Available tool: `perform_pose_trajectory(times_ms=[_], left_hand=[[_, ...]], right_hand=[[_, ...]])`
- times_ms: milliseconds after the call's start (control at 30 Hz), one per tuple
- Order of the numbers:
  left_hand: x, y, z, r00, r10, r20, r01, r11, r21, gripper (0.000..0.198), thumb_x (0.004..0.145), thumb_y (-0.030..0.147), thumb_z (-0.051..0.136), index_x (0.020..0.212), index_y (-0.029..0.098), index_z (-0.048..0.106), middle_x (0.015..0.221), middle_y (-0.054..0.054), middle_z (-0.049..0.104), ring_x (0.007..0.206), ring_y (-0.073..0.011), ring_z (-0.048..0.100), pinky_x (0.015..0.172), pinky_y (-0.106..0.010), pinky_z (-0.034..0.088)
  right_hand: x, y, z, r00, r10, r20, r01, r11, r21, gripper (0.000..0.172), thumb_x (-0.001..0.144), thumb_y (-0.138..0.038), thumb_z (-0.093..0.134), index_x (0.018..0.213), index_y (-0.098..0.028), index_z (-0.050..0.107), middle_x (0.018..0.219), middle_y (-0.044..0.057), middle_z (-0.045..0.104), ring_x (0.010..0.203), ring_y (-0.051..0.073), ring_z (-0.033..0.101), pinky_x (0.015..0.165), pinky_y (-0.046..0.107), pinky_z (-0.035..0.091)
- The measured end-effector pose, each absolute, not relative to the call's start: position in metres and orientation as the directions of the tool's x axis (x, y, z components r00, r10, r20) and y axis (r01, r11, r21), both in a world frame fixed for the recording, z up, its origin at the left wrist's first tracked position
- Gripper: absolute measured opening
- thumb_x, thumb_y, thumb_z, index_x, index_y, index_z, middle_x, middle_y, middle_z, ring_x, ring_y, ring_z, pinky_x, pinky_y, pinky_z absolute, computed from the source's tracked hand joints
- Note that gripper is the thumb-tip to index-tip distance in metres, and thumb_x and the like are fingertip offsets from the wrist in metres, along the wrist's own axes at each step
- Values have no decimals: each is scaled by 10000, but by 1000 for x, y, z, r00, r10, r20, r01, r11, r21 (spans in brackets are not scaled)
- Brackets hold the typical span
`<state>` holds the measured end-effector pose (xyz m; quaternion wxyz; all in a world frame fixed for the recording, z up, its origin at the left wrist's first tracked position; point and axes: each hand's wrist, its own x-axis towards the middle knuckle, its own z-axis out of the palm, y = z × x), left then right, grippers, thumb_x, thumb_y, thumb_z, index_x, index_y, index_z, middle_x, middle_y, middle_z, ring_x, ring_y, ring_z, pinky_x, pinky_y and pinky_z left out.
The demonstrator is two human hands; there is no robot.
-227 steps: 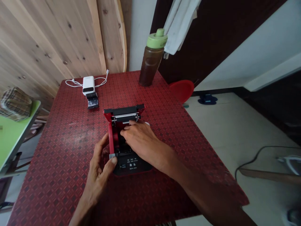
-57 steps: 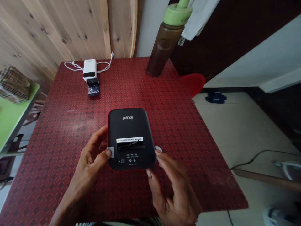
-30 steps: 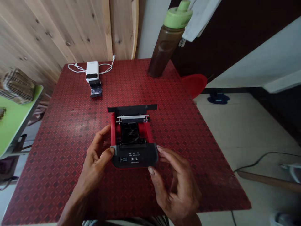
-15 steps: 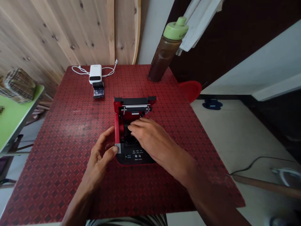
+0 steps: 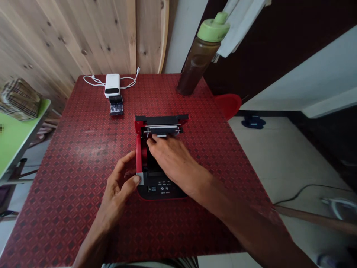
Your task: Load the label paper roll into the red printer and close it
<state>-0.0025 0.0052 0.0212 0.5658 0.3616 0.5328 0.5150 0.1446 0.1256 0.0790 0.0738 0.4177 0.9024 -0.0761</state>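
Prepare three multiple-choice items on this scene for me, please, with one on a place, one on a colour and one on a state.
1. Where is the white power bank?
A. On the red-patterned table, near the wooden wall
B. On the floor
C. On the green table

2. What colour is the bottle's cap?
A. Blue
B. Green
C. White

3. What state is the black-and-red printer in?
A. Lid closed
B. Lid swung open, interior showing
C. Upside down

Answers:
1. A, since the power bank lies toward the table's far edge, by the wall.
2. B, since the cap shows light green.
3. B, since the right hand reaches into the open interior while the left hand is at the printer's side.
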Motion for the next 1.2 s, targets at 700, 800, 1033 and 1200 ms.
perform_pose_trajectory(times_ms=[700,800,1033,1200], left_hand=[[-5,6,24,-94,960,-262,-140,248,959,581,989,484,742,1537,334,623,1604,-76,649,1401,-364,648,1024,-445,598],[-1,6,25,-129,952,-276,-145,257,955,563,987,480,739,1522,342,635,1563,-68,682,1398,-359,650,1020,-437,596],[-2,7,22,-126,955,-270,-129,254,958,564,993,462,726,1539,358,631,1577,-59,674,1411,-369,657,1074,-477,604],[3,7,27,-153,937,-315,-192,284,939,575,967,487,741,1524,377,648,1565,-44,687,1405,-373,659,1064,-481,605]], right_hand=[[158,121,87,-625,762,-168,778,625,-60,228,1031,-89,602,1178,-160,760,1112,133,811,998,292,786,700,370,539],[158,120,87,-631,763,-144,775,630,-58,203,1019,-78,619,1135,-166,760,1095,126,809,970,270,777,685,352,522],[182,100,92,-638,750,175,739,660,-135,139,941,-83,702,899,-216,704,864,41,761,798,225,732,603,349,504],[243,101,100,-379,839,389,666,540,-515,94,1012,-327,694,1090,-284,722,984,9,794,792,196,724,727,364,586]])
